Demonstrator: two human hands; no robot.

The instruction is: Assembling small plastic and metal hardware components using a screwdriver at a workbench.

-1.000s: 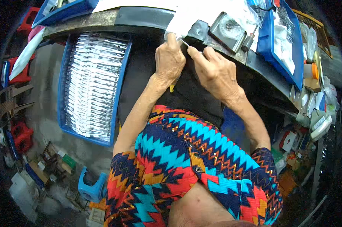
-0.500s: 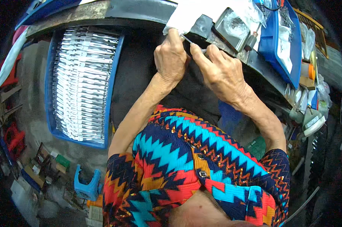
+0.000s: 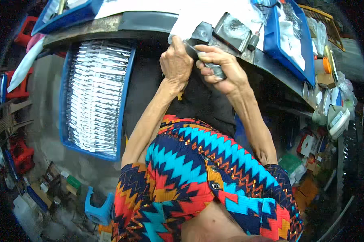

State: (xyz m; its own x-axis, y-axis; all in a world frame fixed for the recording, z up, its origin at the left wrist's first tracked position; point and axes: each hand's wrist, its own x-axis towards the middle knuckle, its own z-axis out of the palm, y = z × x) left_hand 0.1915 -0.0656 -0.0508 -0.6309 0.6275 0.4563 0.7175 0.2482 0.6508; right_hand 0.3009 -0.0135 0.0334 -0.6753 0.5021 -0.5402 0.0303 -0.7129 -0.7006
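At the front edge of the workbench (image 3: pixel 147 21), my left hand (image 3: pixel 176 60) is closed, its fingertips by the white sheet (image 3: pixel 192 18). What it pinches is hidden behind the fingers. Close beside it, my right hand (image 3: pixel 226 68) wraps around a grey-handled tool (image 3: pixel 216 71). The tool's working end is not clear; a dark, blurred patch lies between the two hands. A small black block (image 3: pixel 202 31) sits at the bench edge just beyond them.
On my left, a blue tray (image 3: pixel 123 90) holds rows of shiny metal parts (image 3: pixel 95 97). Beyond my right hand are a black box with a plastic bag (image 3: pixel 235 27), a dark-handled tool (image 3: pixel 253 41) and a blue bin (image 3: pixel 272 46). A blue stool (image 3: pixel 99 207) stands lower left.
My right hand has turned, so the grey handle in its grip now shows. My left hand stays closed at the bench edge, slightly lower. The whole view has shifted a little.
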